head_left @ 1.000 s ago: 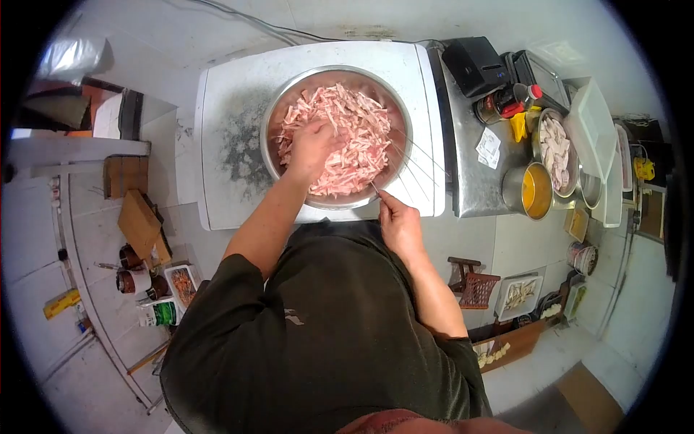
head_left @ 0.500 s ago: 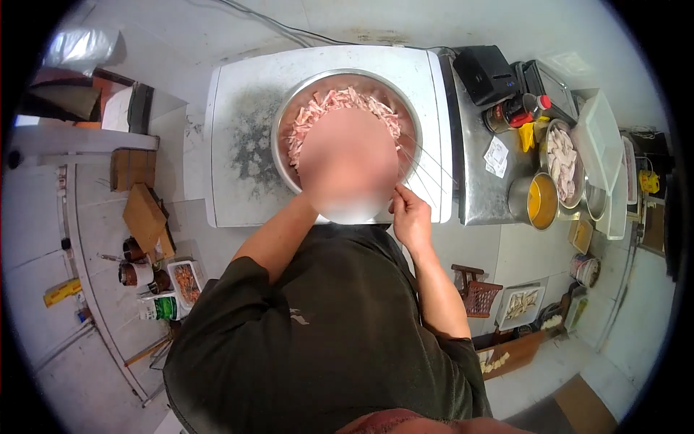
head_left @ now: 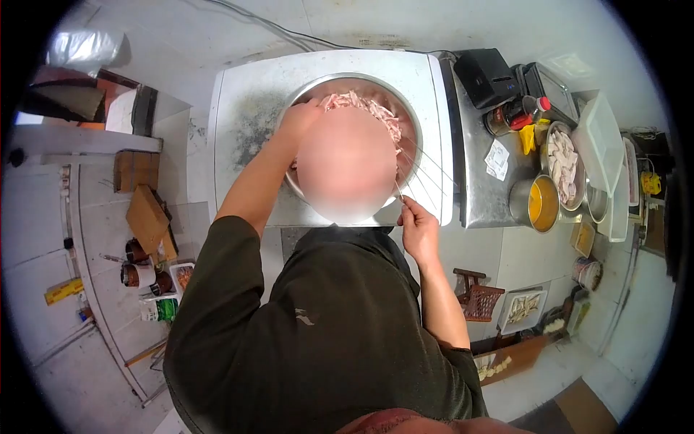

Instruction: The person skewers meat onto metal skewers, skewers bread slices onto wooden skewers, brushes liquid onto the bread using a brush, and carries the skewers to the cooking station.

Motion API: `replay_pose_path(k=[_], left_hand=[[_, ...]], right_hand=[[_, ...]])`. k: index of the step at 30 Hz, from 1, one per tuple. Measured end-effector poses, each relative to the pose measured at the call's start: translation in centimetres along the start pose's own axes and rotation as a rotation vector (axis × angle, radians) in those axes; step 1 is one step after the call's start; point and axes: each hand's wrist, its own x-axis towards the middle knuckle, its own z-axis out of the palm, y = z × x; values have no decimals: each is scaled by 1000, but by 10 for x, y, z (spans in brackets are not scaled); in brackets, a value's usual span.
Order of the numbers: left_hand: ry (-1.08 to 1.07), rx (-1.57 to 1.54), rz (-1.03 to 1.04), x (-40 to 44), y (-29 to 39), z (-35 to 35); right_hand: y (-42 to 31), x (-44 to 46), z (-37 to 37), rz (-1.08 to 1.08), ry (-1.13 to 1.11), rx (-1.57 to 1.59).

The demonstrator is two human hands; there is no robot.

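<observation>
A large steel bowl (head_left: 410, 116) holds a heap of pale pink raw meat strips (head_left: 361, 101). My left hand (head_left: 300, 121) reaches over the bowl's left side, its fingertips at the strips; a round blur covers part of it, so its grip is unclear. Below the bowl's right side, my right hand (head_left: 419, 226) is closed in a pinch on a thin skewer (head_left: 399, 191), which points up toward the bowl. The skewer's upper part disappears into the blur. Several more thin skewers (head_left: 428, 173) stick out over the bowl's right rim.
The bowl stands on a white table (head_left: 246, 87) with a worn dark patch. To the right, a steel counter (head_left: 477, 195) carries a black box (head_left: 486, 76), a paper slip (head_left: 497, 159), a pot of yellow liquid (head_left: 522, 202) and a bowl of pale meat pieces (head_left: 562, 163).
My left hand has moved up and left, from the blurred middle to the meat at the bowl's upper left. My right hand has shifted slightly down and right, and its skewer now shows.
</observation>
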Motion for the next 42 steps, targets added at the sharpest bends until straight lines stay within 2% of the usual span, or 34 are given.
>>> replay_pose_path(k=[3, 6, 9, 12, 15, 18, 21, 25, 29, 30, 32, 33, 35, 38, 40, 42], left_hand=[[-40, 66, -5, 2, 10, -6], [-57, -35, -105, 2, 7, -7], [5, -322, -209, -1, 3, -2], [66, -464, -313, -3, 9, -8], [206, -292, -266, 7, 13, 8], [255, -256, -230, 22, 26, 0], [40, -158, -322, 45, 21, 10], [65, -216, -352, 49, 21, 17], [203, -279, -198, 40, 12, 26], [305, -341, -149, 36, 13, 27], [353, -462, -151, 28, 14, 28], [299, -521, -203, 19, 22, 13], [287, -780, -294, 12, 19, 15], [347, -1347, -397, 7, 11, 42], [297, -1667, -480, -12, 20, 24], [319, -1795, -512, -27, 36, -1]], right_hand=[[6, -2, -1, -21, 17, 4], [7, -5, -3, -11, 25, 13], [2, -6, -7, 0, 29, 7], [0, -6, -5, 2, 11, -2], [-4, -3, 1, -1, -28, 23], [1, -1, 4, -29, -30, 27], [6, -2, 2, -35, -16, 11], [14, -5, -2, 0, 13, 29], [20, -6, -5, -14, 60, 68], [19, -6, -6, -14, 62, 73], [18, -6, -7, -14, 60, 83], [18, -5, -6, -13, 53, 83], [17, -2, -4, -19, 31, 80], [13, 4, 0, -30, -19, 57], [6, 6, 3, -36, -52, 49], [3, 7, 6, -45, -78, 37]])
